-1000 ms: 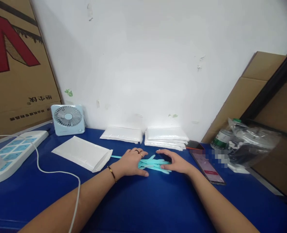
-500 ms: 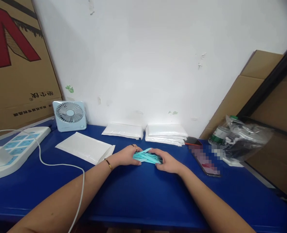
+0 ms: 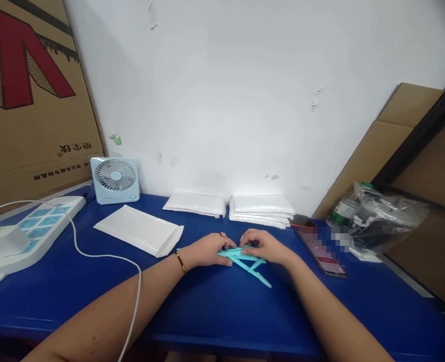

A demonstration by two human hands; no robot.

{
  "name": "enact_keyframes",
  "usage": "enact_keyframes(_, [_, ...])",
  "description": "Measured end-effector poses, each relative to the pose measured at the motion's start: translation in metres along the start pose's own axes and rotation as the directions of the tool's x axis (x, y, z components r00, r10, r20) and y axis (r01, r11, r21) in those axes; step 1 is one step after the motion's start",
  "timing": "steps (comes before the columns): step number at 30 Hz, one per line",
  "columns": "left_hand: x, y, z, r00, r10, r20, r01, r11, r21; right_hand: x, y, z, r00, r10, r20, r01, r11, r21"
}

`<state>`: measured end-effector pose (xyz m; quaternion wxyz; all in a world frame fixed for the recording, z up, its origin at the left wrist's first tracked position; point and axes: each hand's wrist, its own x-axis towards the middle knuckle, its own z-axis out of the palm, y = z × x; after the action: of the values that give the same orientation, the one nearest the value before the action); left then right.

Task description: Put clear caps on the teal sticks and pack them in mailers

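Note:
A teal plastic folding stand (image 3: 245,266) with crossing bars lies partly spread on the blue table, one long leg pointing toward me. My left hand (image 3: 209,250) pinches its left end, thumb in front and fingers behind. The fingertips of my right hand (image 3: 264,245) are closed on its upper bars, close to the left hand. Both hands hide part of the stand. Left of my left hand lies a flat white padded envelope (image 3: 137,230).
Two stacks of white padded envelopes, a left stack (image 3: 195,203) and a right stack (image 3: 260,207), sit against the wall. A phone (image 3: 320,254) and a bagged item (image 3: 382,216) are at right. A fan (image 3: 116,180), a power strip (image 3: 45,226) and its white cable (image 3: 105,257) are at left.
The teal piece has gone from a compact bundle between my hands to a partly spread lattice with a leg toward me. My right hand has shifted to its upper bars. The view has shifted slightly.

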<state>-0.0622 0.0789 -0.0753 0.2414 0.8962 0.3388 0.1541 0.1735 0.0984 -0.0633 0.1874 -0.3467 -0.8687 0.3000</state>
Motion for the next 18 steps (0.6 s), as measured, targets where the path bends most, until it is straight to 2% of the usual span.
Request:
enact_keyframes(5, [0.001, -0.003, -0.004, 0.993, -0.074, -0.092, 0.074, 0.997, -0.005, -0.003, 0.006, 0.002, 0.997, -0.021, -0.068, 0.02, 1.0, -0.011])
enact_keyframes(9, [0.004, -0.007, -0.008, 0.977, -0.113, -0.181, 0.131, 0.987, 0.09, -0.003, 0.014, 0.001, 0.987, 0.075, -0.14, -0.077, 0.997, -0.012])
enact_keyframes(12, [0.007, -0.008, -0.008, 0.969, -0.147, -0.198, 0.171, 0.979, 0.113, -0.001, 0.015, 0.004, 0.976, 0.17, -0.136, -0.165, 0.985, 0.045])
enact_keyframes(18, [0.011, -0.011, -0.005, 0.966, -0.143, -0.215, 0.185, 0.965, 0.185, 0.0, 0.022, 0.005, 0.975, 0.176, -0.139, -0.147, 0.97, 0.192])
